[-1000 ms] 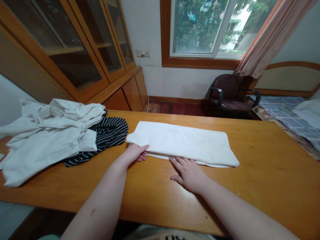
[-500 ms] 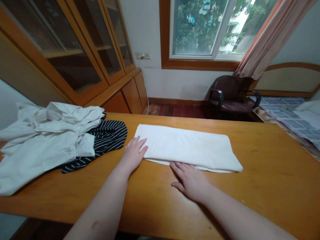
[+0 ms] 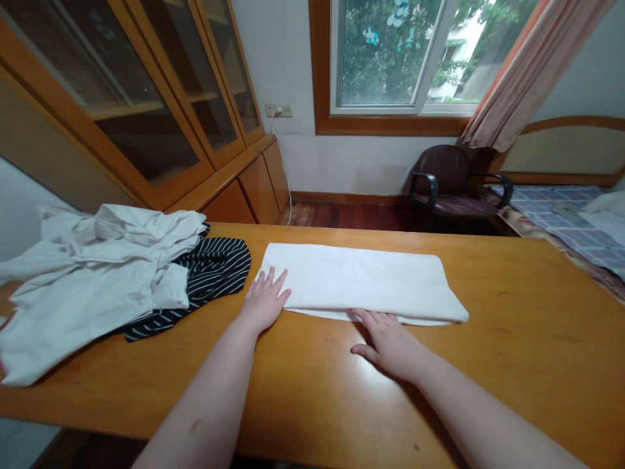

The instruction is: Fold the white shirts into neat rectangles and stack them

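A folded white cloth [image 3: 361, 277], perhaps a garment, lies as a long flat strip across the wooden table [image 3: 303, 391]. My left hand [image 3: 265, 299] rests with spread fingers on its left end. At the near edge, my right hand [image 3: 388, 342] lies palm down, its fingertips touching the lower layer and partly hidden under the upper fold, its thumb apart on the table side. Neither hand grips the cloth. To the left of my left hand are a black striped garment [image 3: 222, 267] and, heaped over it, crumpled white clothes [image 3: 97, 280].
Behind the table's left side stands a glass-door cabinet [image 3: 146, 111]. A dark red armchair [image 3: 446, 179] is beyond the far edge, below the window [image 3: 385, 58]. At the right is a bed [image 3: 576, 215] with a checked cover.
My right hand has slid a little to the right along the cloth's near edge. The fingers of my left hand have spread wider, and the near edge of the cloth lies slightly farther away.
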A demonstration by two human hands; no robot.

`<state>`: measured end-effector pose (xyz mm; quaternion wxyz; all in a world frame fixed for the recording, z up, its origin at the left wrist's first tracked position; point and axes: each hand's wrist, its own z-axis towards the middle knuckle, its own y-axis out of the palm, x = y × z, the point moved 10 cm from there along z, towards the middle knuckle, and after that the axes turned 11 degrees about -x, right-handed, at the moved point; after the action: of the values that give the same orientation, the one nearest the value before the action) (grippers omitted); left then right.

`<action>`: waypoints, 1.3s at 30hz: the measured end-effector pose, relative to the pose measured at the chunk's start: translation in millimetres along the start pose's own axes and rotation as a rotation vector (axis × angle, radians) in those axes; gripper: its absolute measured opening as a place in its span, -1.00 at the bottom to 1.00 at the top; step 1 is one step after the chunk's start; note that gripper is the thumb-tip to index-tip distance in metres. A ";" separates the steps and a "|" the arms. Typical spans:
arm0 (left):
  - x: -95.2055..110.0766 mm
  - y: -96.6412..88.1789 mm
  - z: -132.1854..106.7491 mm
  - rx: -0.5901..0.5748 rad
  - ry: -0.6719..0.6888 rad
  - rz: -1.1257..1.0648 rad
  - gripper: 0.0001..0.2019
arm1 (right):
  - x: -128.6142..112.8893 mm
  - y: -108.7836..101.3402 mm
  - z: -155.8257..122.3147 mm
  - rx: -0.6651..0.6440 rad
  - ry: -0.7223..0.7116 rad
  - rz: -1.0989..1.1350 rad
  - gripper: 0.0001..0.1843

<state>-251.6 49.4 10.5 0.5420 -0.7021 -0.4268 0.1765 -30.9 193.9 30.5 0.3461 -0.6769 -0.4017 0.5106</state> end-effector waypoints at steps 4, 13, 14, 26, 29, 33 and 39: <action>-1.9 -2.2 -6.4 -0.007 -0.091 0.027 -0.39 | 5.5 -25.9 -16.1 -0.038 0.013 0.098 -0.45; 145.8 4.1 -52.6 -0.041 0.445 0.063 -0.48 | 199.4 -100.9 -101.8 0.355 0.934 0.068 -0.49; 160.6 5.9 -54.6 -0.003 0.508 0.077 -0.51 | 211.3 -97.6 -103.3 0.380 0.955 0.088 -0.46; 176.8 21.9 -42.1 0.206 0.639 -0.043 -0.79 | 209.6 -91.3 -90.3 0.507 0.862 0.183 -0.63; 177.3 12.4 -48.8 0.256 0.683 -0.097 -0.84 | 199.9 -99.0 -103.0 0.743 0.767 0.356 -0.62; 174.4 1.0 -56.7 0.312 0.682 -0.107 -0.84 | 206.0 -92.3 -104.9 0.733 0.782 0.439 -0.63; 204.4 36.4 -80.3 0.003 0.915 0.049 -0.78 | 213.6 -91.0 -100.4 0.552 0.887 0.251 -0.58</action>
<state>-62.4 160.2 49.3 0.6713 -0.7170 -0.1266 -0.1383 82.4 419.6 46.2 0.5840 -0.7543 0.0164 0.2995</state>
